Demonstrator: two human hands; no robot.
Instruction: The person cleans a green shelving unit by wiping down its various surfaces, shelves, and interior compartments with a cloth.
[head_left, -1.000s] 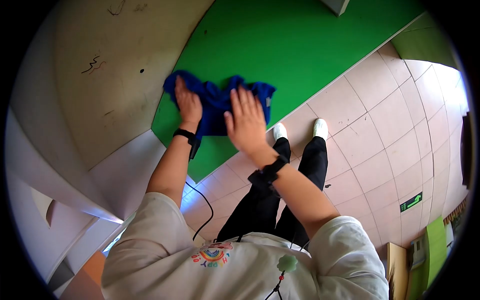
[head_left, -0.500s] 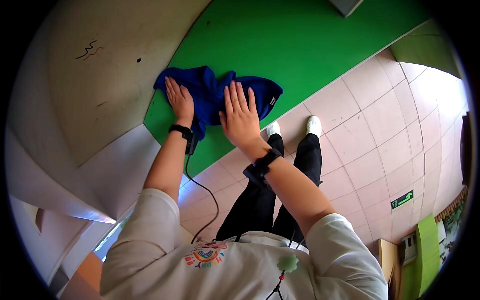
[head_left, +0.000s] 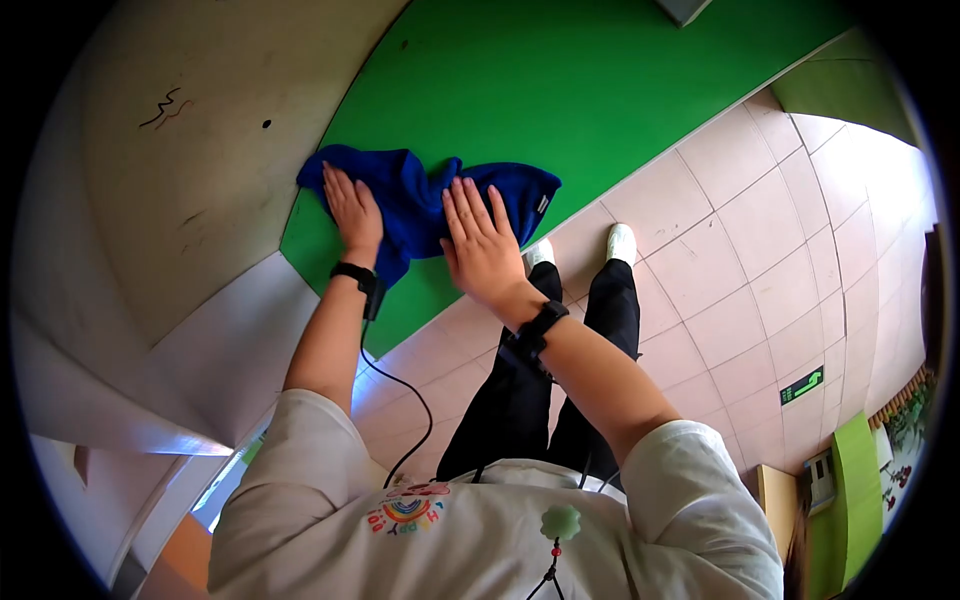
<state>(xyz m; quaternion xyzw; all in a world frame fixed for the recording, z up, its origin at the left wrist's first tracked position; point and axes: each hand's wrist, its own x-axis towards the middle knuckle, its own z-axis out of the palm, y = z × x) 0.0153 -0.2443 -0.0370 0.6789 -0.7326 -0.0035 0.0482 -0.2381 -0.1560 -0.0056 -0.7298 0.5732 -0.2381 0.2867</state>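
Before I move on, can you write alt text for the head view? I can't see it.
The person's left hand and right hand lie flat, palms down, on a rumpled blue cloth on a green surface. A marked beige wall borders the surface at upper left; to the right, a tiled floor bears a sign with a green arrow.

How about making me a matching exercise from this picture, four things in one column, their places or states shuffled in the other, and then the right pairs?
Things:
1. blue cloth
2. left hand
3. arrow sign
4. green pendant

Places or states:
A. on the tiled floor
B. hanging in front of the light shirt
C. creased, on the green surface
D. palm down, nearer the beige panel than the right hand is

Pairs: 1-C, 2-D, 3-A, 4-B
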